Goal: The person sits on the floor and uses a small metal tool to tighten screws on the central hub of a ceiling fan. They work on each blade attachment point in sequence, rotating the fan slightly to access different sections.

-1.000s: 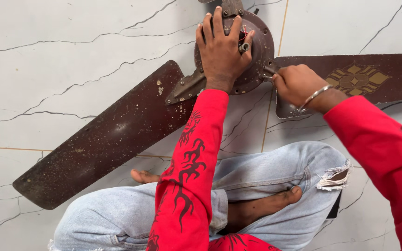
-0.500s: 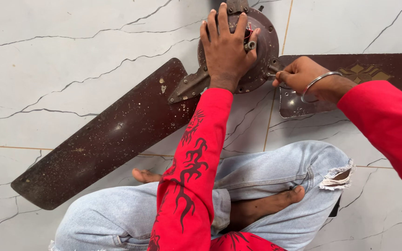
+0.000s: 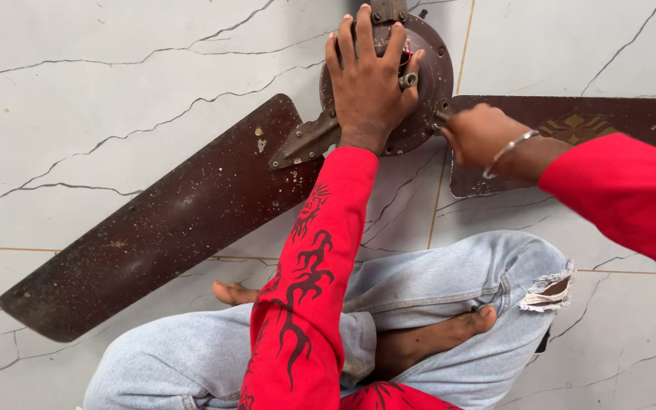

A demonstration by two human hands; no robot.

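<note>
The left hand [image 3: 370,80] lies flat on top of the fan motor [image 3: 427,83], fingers [image 3: 364,34] spread wide and pressing down on the round brown housing, not curled around anything. The right hand [image 3: 480,135] sits just beside the motor's right edge, fingers bunched tight at the spot where the right blade [image 3: 609,125] meets the housing; what they pinch is hidden, so I cannot tell whether they hold a tool or a screw. A thin metal bangle [image 3: 506,150] circles that wrist. The fan lies on the marble floor [image 3: 115,83], motor at the top of the view. The left blade [image 3: 153,228], speckled and dusty, stretches down towards the lower left, joined to the motor by a metal bracket [image 3: 305,142]. The person sits cross-legged, jeans [image 3: 434,288] and bare feet below, red sleeves on both arms.
</note>
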